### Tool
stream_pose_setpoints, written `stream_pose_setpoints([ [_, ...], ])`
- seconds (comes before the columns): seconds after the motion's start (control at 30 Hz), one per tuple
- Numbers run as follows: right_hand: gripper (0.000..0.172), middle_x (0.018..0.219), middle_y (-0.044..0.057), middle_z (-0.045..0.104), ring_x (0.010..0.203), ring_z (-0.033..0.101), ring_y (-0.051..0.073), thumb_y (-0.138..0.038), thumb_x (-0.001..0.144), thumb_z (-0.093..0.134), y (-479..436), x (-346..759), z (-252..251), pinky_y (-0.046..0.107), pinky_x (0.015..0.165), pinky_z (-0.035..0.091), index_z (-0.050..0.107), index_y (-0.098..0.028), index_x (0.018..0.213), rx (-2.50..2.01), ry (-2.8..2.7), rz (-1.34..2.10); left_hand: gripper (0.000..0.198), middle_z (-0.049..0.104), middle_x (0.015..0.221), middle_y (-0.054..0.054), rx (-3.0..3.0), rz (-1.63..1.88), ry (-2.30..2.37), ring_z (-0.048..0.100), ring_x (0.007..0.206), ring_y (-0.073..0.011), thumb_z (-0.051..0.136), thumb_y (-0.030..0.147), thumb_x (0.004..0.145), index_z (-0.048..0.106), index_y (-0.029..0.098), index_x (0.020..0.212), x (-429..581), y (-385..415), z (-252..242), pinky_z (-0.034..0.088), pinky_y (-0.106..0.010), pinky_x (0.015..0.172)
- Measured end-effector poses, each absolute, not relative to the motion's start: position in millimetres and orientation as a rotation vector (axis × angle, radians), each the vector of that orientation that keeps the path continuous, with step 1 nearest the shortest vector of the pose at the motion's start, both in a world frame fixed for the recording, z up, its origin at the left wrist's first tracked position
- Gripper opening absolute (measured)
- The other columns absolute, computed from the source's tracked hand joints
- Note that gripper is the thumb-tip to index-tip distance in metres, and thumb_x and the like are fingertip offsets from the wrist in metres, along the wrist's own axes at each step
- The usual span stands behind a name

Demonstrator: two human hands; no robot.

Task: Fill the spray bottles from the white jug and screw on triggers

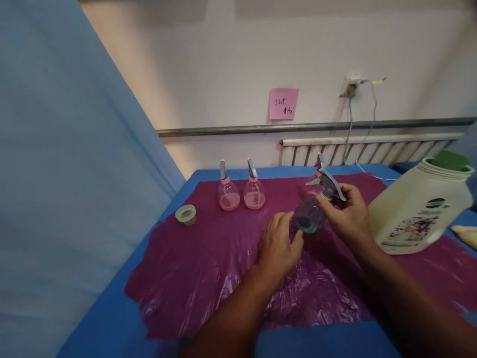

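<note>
The right hand (348,211) is gripping a spray bottle (310,214) by its neck, fingers bent around; the left hand (281,241), half-curled, is touching its body, firm hold unconfirmed. The bottle is leaning over the purple sheet (208,258), left of the cream jug (417,209). Steadying the body is seeming advisable.

A pink-topped spray bottle (319,158) stood mostly hidden behind the grey-headed spray bottle (310,215) in the right hand (348,214), some of whose fingers were out of sight. Print on the cream jug (383,214) was too blurred to read. The picture's right edge cut off a yellow thing (465,234); the left cropped the blue curtain (55,174).
</note>
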State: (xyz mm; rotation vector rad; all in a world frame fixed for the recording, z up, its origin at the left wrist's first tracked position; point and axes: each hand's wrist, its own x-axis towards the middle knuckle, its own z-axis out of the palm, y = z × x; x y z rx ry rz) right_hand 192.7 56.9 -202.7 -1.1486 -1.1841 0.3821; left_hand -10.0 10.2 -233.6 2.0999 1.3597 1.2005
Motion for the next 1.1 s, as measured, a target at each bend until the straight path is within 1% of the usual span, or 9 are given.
stream_pose_setpoints([
  [0.1,0.043,0.094,0.003,0.075,0.078,0.067,0.021,-0.055,0.086,0.088,63,194,-187,0.037,0.077,0.057,0.077,-0.024,0.113,-1.221,-1.341,0.218,0.031,0.077,0.124,-0.010,2.162,1.165,1.302,0.073,0.120,-0.0301,0.068,0.019,0.100,0.072,0.022,0.131,-9,9,-232,0.060,-0.047,0.108],
  [0.23,0.038,0.097,0.006,0.076,0.078,0.067,0.022,-0.057,0.088,0.081,94,183,-168,0.038,0.077,0.055,0.078,-0.023,0.104,-1.259,-1.473,0.069,0.019,0.078,0.116,-0.009,2.201,1.155,1.296,0.073,0.113,-0.0286,0.068,0.020,0.102,0.075,0.020,0.119,-7,8,-232,0.059,-0.045,0.103],
  [0.33,0.034,0.103,0.010,0.079,0.089,0.070,0.026,-0.051,0.088,0.079,132,168,-163,0.041,0.087,0.056,0.075,-0.021,0.102,-1.378,-1.527,0.048,0.011,0.077,0.109,-0.008,2.215,1.153,1.306,0.072,0.106,-0.0264,0.067,0.020,0.103,0.075,0.020,0.111,-6,8,-233,0.058,-0.042,0.098],
  [0.53,0.031,0.110,0.016,0.082,0.101,0.073,0.032,-0.046,0.090,0.077,187,145,-171,0.043,0.094,0.055,0.073,-0.021,0.107,-1.570,-1.521,0.064,0.010,0.077,0.102,-0.006,2.270,1.136,1.276,0.071,0.098,-0.0243,0.066,0.018,0.103,0.076,0.021,0.105,-8,9,-236,0.057,-0.039,0.093],
  [0.7,0.029,0.111,0.017,0.082,0.104,0.074,0.033,-0.045,0.091,0.078,199,141,-184,0.044,0.093,0.056,0.071,-0.021,0.106,-1.649,-1.514,0.066,0.011,0.077,0.101,-0.007,2.314,1.125,1.271,0.072,0.097,-0.0246,0.066,0.018,0.104,0.077,0.020,0.104,-7,9,-237,0.058,-0.040,0.091],
  [0.8,0.038,0.118,0.017,0.081,0.109,0.074,0.033,-0.046,0.090,0.079,194,142,-189,0.046,0.098,0.058,0.070,-0.021,0.117,-1.642,-1.518,0.060,0.011,0.077,0.102,-0.007,2.312,1.123,1.274,0.072,0.098,-0.0248,0.067,0.019,0.104,0.077,0.021,0.103,-6,8,-235,0.059,-0.040,0.092],
  [0.93,0.066,0.150,0.023,0.071,0.136,0.067,0.037,-0.042,0.087,0.079,176,142,-187,0.056,0.119,0.051,0.060,-0.018,0.146,-1.500,-1.551,-0.035,0.011,0.078,0.103,-0.007,2.313,1.111,1.295,0.073,0.099,-0.0243,0.066,0.019,0.104,0.077,0.020,0.104,-4,5,-231,0.060,-0.039,0.093],
  [1.0,0.066,0.154,0.024,0.068,0.144,0.063,0.038,-0.041,0.091,0.074,165,136,-182,0.059,0.125,0.048,0.058,-0.018,0.151,-1.309,-1.609,-0.114,0.011,0.078,0.102,-0.007,2.328,1.074,1.330,0.074,0.098,-0.0240,0.066,0.019,0.104,0.076,0.020,0.102,-4,3,-230,0.060,-0.038,0.092],
  [1.1,0.056,0.140,0.020,0.076,0.133,0.072,0.035,-0.043,0.099,0.069,157,114,-171,0.057,0.116,0.056,0.059,-0.020,0.150,-1.103,-1.742,-0.002,0.010,0.079,0.100,-0.007,2.356,0.979,1.406,0.076,0.097,-0.0246,0.066,0.020,0.102,0.075,0.020,0.096,-2,1,-227,0.060,-0.037,0.090],
])
